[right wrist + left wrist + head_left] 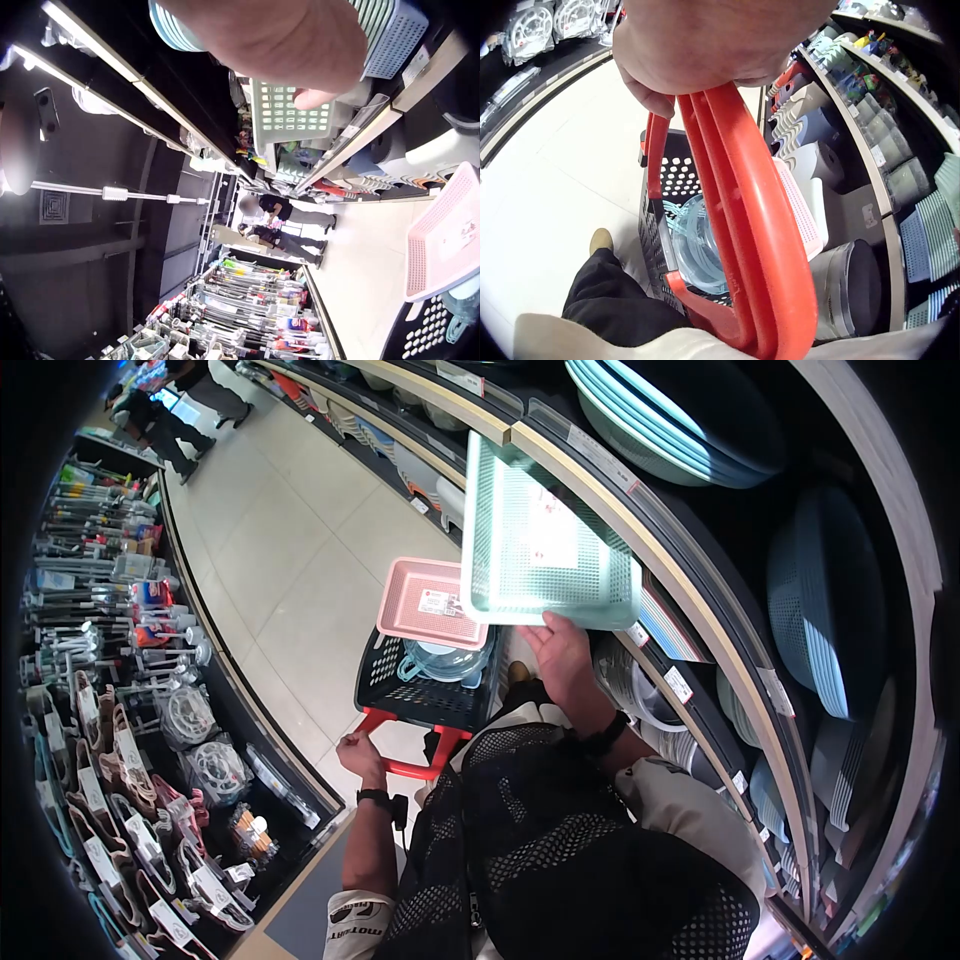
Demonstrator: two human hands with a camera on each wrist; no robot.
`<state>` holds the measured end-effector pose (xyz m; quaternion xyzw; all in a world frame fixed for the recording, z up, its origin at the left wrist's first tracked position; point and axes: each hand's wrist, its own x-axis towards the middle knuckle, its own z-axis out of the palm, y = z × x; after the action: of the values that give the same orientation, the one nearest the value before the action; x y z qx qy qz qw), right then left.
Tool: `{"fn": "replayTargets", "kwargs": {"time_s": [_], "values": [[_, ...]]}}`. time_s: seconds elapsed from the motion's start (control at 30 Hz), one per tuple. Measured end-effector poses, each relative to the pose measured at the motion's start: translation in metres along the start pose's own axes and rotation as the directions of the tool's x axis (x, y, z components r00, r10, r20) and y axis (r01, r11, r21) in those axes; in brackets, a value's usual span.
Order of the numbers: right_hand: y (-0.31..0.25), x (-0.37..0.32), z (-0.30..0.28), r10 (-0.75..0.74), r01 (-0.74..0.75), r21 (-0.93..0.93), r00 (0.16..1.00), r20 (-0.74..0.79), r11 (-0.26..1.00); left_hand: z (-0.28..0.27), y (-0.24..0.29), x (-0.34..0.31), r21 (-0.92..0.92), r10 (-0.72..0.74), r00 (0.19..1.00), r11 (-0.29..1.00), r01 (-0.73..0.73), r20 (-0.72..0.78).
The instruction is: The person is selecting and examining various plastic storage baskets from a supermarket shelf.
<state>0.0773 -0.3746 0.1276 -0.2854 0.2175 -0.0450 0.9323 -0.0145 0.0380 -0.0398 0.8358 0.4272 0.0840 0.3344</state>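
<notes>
My right hand (565, 665) holds a mint-green perforated plastic basket (552, 582) by its near edge, at the shelf front. In the right wrist view the thumb (313, 98) lies over the basket's rim. My left hand (361, 754) grips the red handle (769, 247) of a black shopping basket (425, 703), its fingers curled round the bar. Inside the shopping basket sits a clear light-blue plastic container (697, 247). A pink perforated basket (405, 605) with a white label rests on top, partly overlapped by the green one in the head view.
Shelves on the right bear stacked blue basins (805, 610), pale-blue bowls (620, 410) and more baskets (930, 232). A rack of brushes and packaged goods (150, 630) lines the left. Tiled floor (290, 530) runs between them, with two people standing at the far end.
</notes>
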Motion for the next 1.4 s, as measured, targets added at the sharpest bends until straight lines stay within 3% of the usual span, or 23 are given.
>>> {"fn": "replayTargets", "kwargs": {"time_s": [0.2,0.33,0.5,0.6,0.73,0.77,0.9,1.03,1.13,1.2,1.23,1.3,1.4], "values": [[-0.020,0.035,0.021,-0.064,0.080,0.103,0.986,-0.152,0.991,-0.004,0.008,-0.004,-0.001,-0.009,1.000,1.000,0.009,0.007],[-0.029,0.067,0.026,-0.226,0.229,0.115,0.973,-0.034,0.967,-0.003,0.010,-0.005,-0.005,0.012,1.000,1.000,-0.012,-0.016],[-0.045,0.105,0.031,-0.225,0.244,0.186,0.967,-0.117,0.952,0.000,0.000,-0.003,-0.006,0.040,0.998,0.999,-0.041,-0.047],[-0.047,0.120,0.028,-0.116,0.145,0.269,0.986,-0.124,0.952,0.007,-0.010,0.002,0.006,0.076,0.991,0.997,-0.076,-0.108],[-0.050,0.129,0.021,-0.078,0.084,0.187,0.996,-0.044,0.979,-0.007,0.023,-0.013,0.004,0.041,0.997,0.999,-0.040,-0.069],[-0.055,0.132,0.022,-0.034,0.053,0.151,0.992,-0.122,0.987,-0.008,0.025,-0.014,0.006,0.036,0.997,0.999,-0.035,-0.074],[-0.069,0.133,0.031,0.049,-0.032,0.108,0.986,-0.159,0.994,-0.007,0.024,-0.012,0.009,0.027,0.997,1.000,-0.026,-0.079],[-0.070,0.144,0.023,-0.010,0.021,0.060,0.985,-0.175,0.998,-0.009,0.025,-0.014,0.033,0.015,0.998,0.999,-0.013,-0.056],[-0.066,0.162,0.007,0.002,0.027,0.138,0.978,-0.210,0.990,-0.006,0.019,-0.010,0.032,0.020,0.998,0.999,-0.018,-0.062],[-0.061,0.170,0.000,0.127,-0.039,0.267,0.939,-0.320,0.963,-0.006,0.018,-0.010,0.030,0.017,0.998,0.999,-0.015,-0.062],[-0.059,0.170,-0.003,0.128,-0.040,0.267,0.938,-0.321,0.963,-0.005,0.019,-0.009,0.031,0.016,0.998,0.999,-0.014,-0.062],[-0.054,0.162,-0.012,0.054,-0.031,0.127,0.982,-0.181,0.991,-0.006,0.019,-0.011,0.052,0.046,0.997,0.998,-0.043,-0.067],[-0.043,0.151,-0.019,0.086,-0.074,0.085,0.985,-0.147,0.994,-0.007,0.023,-0.010,0.031,-0.004,0.999,1.000,0.006,-0.051]]}}
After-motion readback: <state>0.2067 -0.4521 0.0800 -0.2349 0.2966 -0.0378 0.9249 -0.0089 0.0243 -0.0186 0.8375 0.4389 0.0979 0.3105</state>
